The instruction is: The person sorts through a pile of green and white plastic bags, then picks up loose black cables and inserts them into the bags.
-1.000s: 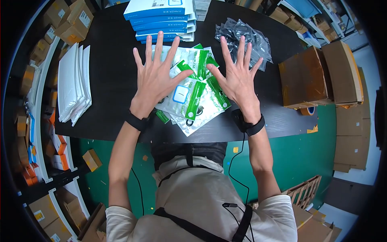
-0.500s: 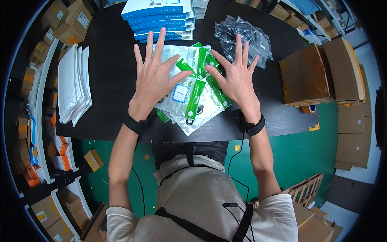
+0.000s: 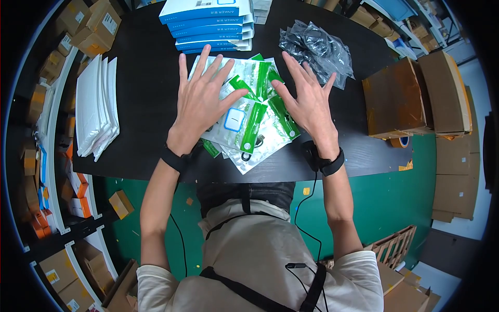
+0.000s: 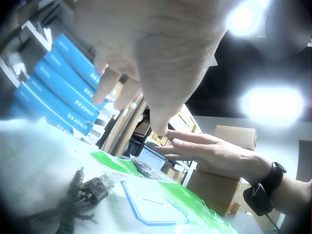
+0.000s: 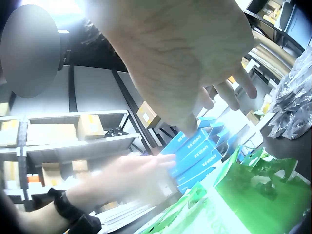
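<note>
A loose pile of clear and white zip bags with green bands lies on the black table. One bag has a blue-framed label; in the left wrist view a black cable shows through the plastic. My left hand, fingers spread and empty, hovers over the pile's left side. On the other side my right hand is held palm down with its fingers extended, the thumb over the green bands. Both wrist views show palms raised above the bags, holding nothing.
Blue-and-white boxes are stacked behind the pile. Crumpled grey plastic bags lie at the back right. White padded envelopes stand at the left, and a cardboard box is at the right edge with a tape roll.
The left hand's fingers have fanned and shifted slightly. The right hand's index finger has straightened forward from its earlier sideways position. The bags have stayed in place.
</note>
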### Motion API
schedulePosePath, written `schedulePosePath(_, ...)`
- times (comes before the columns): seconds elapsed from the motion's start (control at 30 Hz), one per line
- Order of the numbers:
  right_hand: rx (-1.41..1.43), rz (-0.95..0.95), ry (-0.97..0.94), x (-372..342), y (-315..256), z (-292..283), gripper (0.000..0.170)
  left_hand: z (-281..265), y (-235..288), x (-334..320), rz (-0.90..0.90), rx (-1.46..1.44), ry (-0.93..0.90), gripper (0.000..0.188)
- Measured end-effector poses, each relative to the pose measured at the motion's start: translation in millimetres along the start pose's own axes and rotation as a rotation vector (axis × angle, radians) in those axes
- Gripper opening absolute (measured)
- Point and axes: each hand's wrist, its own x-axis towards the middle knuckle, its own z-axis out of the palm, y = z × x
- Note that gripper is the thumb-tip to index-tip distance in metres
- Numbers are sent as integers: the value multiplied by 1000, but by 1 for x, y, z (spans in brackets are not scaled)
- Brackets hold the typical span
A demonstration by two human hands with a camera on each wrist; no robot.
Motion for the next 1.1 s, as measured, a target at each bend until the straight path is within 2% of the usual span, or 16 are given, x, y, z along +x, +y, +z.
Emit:
schedulePosePath(0.13,103,7,-48,4,4,-7,55,1,2,-1,-125,-197,1,63)
schedulePosePath(0.17,103,7,-50,5,3,-9,55,0,3,0,-127,-197,-1,63)
schedulePosePath(0.27,163,97,-73,7,0,-14,50,-6,4,2,-138,-216,43,47)
schedulePosePath(0.43,165,77,-22,8,5,-11,38,-4,0,3,-54,-188,175,32)
schedulePosePath(0.53,274,79,-40,8,9,-7,27,-19,2,6,-318,-309,-179,27)
schedulePosePath(0.57,274,79,-40,8,9,-6,27,-21,2,5,-318,-309,-179,27)
schedulePosePath(0.7,376,90,-39,-3,1,-6,24,-25,6,-6,-272,-216,-172,29)
schedulePosePath(0.8,577,236,-338,-19,-8,-12,25,-27,9,-27,-239,-303,-117,31)
schedulePosePath(0.83,579,236,-339,-27,-10,-11,25,-31,11,-35,-239,-302,-118,31)
schedulePosePath(0.9,642,277,-427,-43,-12,-6,25,-39,16,-53,-117,-248,-150,48)
schedulePosePath(0.93,673,299,-471,-50,-13,-4,25,-41,17,-62,-117,-247,-152,48)
schedulePosePath(1.03,716,316,-510,-63,-24,3,21,-37,22,-89,-177,-265,-350,69)
schedulePosePath(1.1,740,322,-532,-69,-32,8,20,-33,25,-97,-189,-268,-351,72)
